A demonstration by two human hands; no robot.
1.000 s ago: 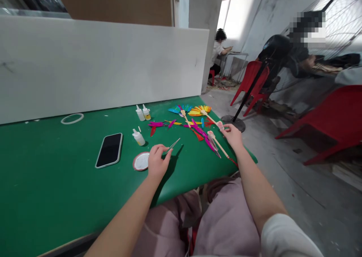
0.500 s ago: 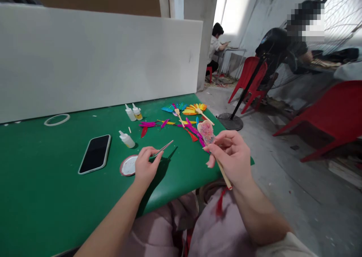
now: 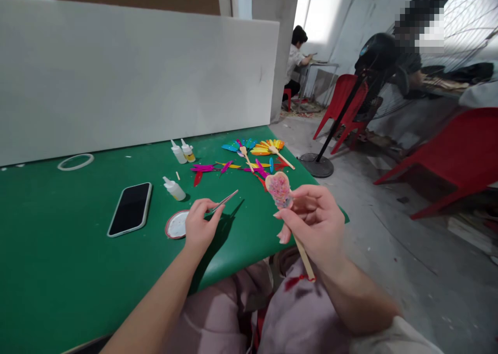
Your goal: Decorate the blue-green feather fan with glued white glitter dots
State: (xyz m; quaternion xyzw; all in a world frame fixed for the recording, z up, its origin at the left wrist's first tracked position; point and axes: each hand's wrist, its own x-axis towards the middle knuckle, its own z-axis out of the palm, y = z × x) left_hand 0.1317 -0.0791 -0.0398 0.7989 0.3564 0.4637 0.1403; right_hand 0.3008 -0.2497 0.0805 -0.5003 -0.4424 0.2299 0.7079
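Observation:
My left hand (image 3: 201, 223) is closed in a pinch on slim metal tweezers (image 3: 229, 198), their tip pointing up and right above the green table. Just beside that hand lies a round white dish (image 3: 176, 225) with a red rim, partly covered by it. My right hand (image 3: 319, 220) grips a small wooden-handled fan (image 3: 279, 188) near the table's front edge. Its rounded head bears pink and bluish speckled decoration, and a red tassel (image 3: 292, 282) hangs from the handle's lower end over my lap. The tweezers and the fan are apart.
Small glue bottles (image 3: 175, 189) stand on the table (image 3: 78, 281), left of bright feathers (image 3: 204, 168) and two feathered fans (image 3: 268, 147). A phone (image 3: 130, 209) and a white ring (image 3: 75, 162) lie left. A white panel (image 3: 136, 73) borders the back. Two people sit beyond a standing fan (image 3: 375, 55).
My right hand has shifted slightly down and left, turning the fan so its decorated face shows more. The tassel has swung left. My left hand with the tweezers has barely moved.

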